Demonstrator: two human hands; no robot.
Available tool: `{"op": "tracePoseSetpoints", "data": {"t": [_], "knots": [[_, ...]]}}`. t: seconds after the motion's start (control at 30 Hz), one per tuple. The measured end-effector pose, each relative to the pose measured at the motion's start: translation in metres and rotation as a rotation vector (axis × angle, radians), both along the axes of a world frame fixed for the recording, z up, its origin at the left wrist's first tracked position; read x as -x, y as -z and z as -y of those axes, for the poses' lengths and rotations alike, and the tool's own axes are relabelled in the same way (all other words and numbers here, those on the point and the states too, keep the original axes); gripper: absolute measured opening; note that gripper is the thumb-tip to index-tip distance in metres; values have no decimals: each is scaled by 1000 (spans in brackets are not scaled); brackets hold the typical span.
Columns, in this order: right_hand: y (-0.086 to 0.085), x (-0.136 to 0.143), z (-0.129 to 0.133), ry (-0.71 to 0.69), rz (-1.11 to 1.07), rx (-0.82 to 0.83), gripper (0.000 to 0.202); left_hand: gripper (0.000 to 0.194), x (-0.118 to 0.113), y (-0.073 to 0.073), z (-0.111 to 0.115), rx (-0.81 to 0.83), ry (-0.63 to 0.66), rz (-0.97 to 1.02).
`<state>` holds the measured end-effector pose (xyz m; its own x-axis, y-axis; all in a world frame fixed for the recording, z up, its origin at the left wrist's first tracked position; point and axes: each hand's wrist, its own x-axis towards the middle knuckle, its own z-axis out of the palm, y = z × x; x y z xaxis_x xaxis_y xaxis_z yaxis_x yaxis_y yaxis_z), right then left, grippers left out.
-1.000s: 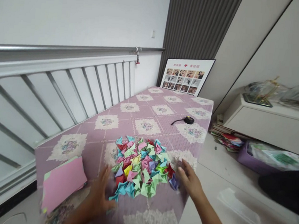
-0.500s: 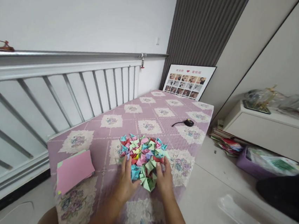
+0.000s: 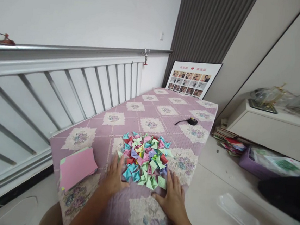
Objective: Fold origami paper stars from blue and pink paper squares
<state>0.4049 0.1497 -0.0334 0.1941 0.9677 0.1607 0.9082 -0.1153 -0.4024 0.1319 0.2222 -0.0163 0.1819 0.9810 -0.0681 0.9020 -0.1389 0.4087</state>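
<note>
A cluster of folded paper origami pieces (image 3: 144, 158) in green, pink, blue, red, yellow and purple lies on the table. At its left edge, my left hand (image 3: 114, 178) rests with fingers stretched out and thumb apart. On the other side, my right hand (image 3: 174, 196) lies at the near right edge, fingers extended and thumb spread. Neither hand grips a piece; the fingertips are at or beside the outer pieces. Whether they touch them I cannot tell for certain.
A stack of pink and green paper (image 3: 78, 169) lies left on the flowered tablecloth (image 3: 105, 131). Farther back sits a black tape measure (image 3: 192, 121). A white radiator (image 3: 88, 89) runs along the wall. A photo board (image 3: 192, 79) leans behind the table; a purple bin (image 3: 251, 164) stands on the right.
My hands have moved apart and outward from the paper cluster, and their fingers have straightened. More of the pieces at the near side now show, lying more spread out.
</note>
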Motion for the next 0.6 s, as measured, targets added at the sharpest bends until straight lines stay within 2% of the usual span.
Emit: {"op": "tracePoseSetpoints", "data": {"t": [0.1, 0.23, 0.4, 0.6], "knots": [[-10, 4, -12, -1, 52, 62, 101, 119, -11, -1, -14, 21, 56, 32], [-18, 6, -40, -81, 26, 77, 103, 123, -21, 2, -30, -13, 146, 106], [-15, 15, -63, -155, -84, 14, 102, 124, -28, 4, -38, -75, 215, 197], [-10, 23, -66, -134, -161, -90, 92, 116, -37, 9, -42, -134, 243, 241]]}}
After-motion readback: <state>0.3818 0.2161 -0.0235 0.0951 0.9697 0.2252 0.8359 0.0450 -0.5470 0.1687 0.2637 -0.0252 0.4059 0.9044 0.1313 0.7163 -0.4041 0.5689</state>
